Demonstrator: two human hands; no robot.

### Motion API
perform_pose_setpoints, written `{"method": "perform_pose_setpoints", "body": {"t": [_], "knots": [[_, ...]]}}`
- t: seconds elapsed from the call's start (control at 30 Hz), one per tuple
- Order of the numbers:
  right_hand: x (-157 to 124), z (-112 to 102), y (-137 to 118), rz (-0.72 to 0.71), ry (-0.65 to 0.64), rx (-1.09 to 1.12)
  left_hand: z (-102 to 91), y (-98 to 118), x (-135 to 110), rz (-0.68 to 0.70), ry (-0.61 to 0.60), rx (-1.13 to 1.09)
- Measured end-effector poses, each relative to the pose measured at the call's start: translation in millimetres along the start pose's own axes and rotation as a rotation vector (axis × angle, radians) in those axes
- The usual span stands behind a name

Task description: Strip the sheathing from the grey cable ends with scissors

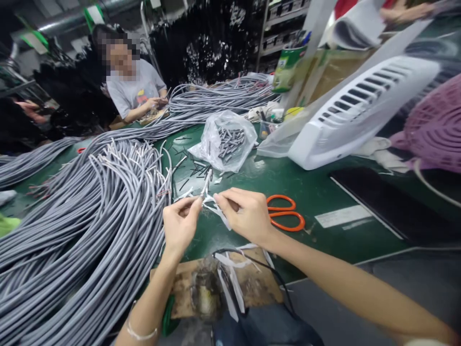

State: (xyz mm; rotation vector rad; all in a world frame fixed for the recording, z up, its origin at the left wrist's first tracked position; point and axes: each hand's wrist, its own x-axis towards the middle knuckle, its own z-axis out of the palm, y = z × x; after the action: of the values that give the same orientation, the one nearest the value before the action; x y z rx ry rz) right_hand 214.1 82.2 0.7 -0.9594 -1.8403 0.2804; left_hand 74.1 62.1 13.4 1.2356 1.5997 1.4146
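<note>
My left hand [183, 222] is closed, thumb and fingers pinching around the base of a thin whitish-grey cable end [207, 181] that points up and away. My right hand [247, 211] is closed too, its fingertips pinching a thin white strip [221, 216] that hangs below them. The two hands' fingertips nearly meet over the green table [201, 240]. To the left of my left hand lies a large bundle of grey cables [118, 206] with pale cut ends. Orange-handled scissors [286, 213] lie beside my right hand, their blades hidden.
A clear bag of short grey tubes [230, 142] stands beyond my hands, with loose dark pieces around it. A white slotted appliance [360, 115], a black flat object [385, 202] and a pink fan [437, 125] are at right. A soiled wooden board [259, 283] sits nearest me. A person [135, 86] works across the table.
</note>
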Motion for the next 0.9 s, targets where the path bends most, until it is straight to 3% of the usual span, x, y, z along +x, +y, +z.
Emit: {"method": "perform_pose_setpoints", "body": {"t": [0.27,0.57,0.67,0.73,0.83,0.9], "knots": [[3,3,3,0.046,-0.054,-0.039,2.0,4,-8,0.071,0.044,0.016],[9,4,10,0.223,-0.222,0.234,0.7,-1,-10,0.273,0.017,0.201],[5,8,9,0.229,-0.203,0.266,1.0,-3,-10,0.302,0.002,0.251],[-1,11,1,0.119,-0.117,0.225,1.9,-6,-6,0.294,0.021,0.285],[-12,13,-15,-0.247,-0.022,0.215,3.0,-10,2,0.187,0.089,0.33],[-15,12,-19,-0.372,-0.008,0.214,2.7,-11,6,0.098,0.095,0.265]]}}
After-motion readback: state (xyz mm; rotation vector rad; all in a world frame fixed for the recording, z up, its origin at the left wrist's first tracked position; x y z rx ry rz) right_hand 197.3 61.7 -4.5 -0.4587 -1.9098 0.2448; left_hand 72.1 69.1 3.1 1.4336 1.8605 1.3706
